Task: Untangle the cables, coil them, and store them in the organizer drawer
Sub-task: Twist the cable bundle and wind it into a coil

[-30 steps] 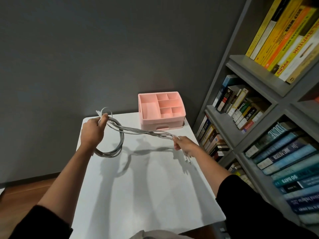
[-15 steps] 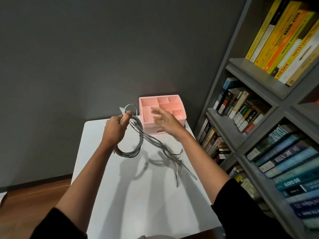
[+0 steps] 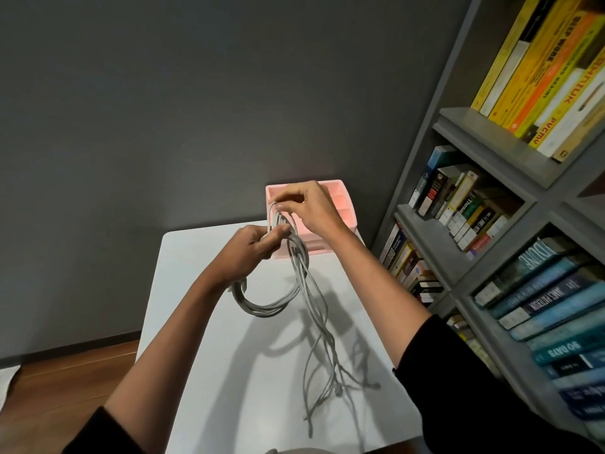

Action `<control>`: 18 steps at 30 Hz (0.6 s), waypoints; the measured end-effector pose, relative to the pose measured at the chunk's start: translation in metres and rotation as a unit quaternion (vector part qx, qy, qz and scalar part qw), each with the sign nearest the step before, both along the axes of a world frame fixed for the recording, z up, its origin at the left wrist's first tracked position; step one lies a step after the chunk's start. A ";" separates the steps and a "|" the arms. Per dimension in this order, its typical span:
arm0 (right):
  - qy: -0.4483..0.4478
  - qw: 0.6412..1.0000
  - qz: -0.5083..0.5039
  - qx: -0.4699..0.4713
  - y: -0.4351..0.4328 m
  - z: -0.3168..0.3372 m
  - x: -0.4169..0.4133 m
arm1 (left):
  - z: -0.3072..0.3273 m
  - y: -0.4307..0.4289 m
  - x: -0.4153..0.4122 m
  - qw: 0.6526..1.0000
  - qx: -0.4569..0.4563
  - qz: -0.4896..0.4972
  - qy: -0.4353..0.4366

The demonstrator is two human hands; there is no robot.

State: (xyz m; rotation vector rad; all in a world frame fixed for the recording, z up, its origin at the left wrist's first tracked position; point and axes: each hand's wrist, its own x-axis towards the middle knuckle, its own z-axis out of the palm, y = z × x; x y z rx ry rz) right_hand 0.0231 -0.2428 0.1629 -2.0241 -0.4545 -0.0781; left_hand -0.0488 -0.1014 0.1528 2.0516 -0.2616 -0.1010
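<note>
The grey cables [image 3: 262, 311] hang as a half-made coil in mid-frame, above the white surface [image 3: 203, 339] and just in front of the pink organizer [image 3: 345, 199]. The left hand [image 3: 252, 247] has its fingers curled round the coil's upper side, bunching the strands. The right hand [image 3: 311, 208] pinches a few strands at the top of the loop. Loose tails [image 3: 322, 365] trail onto the surface toward the lower right. The cables look light, limp and a little springy, so loops may slip apart. They are best held where the strands bunch, with the tails fed in gradually.
</note>
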 end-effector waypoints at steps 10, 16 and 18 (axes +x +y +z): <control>0.060 0.993 0.024 -0.094 -0.013 -0.006 -0.011 | 0.004 0.007 0.008 0.999 0.025 0.008 -0.025; 0.056 0.975 0.192 -0.093 -0.023 0.001 -0.026 | 0.004 0.007 0.010 0.999 0.026 0.020 -0.015; 0.048 0.974 0.198 -0.097 -0.022 -0.002 -0.028 | 0.003 0.008 0.011 0.999 0.017 0.025 -0.010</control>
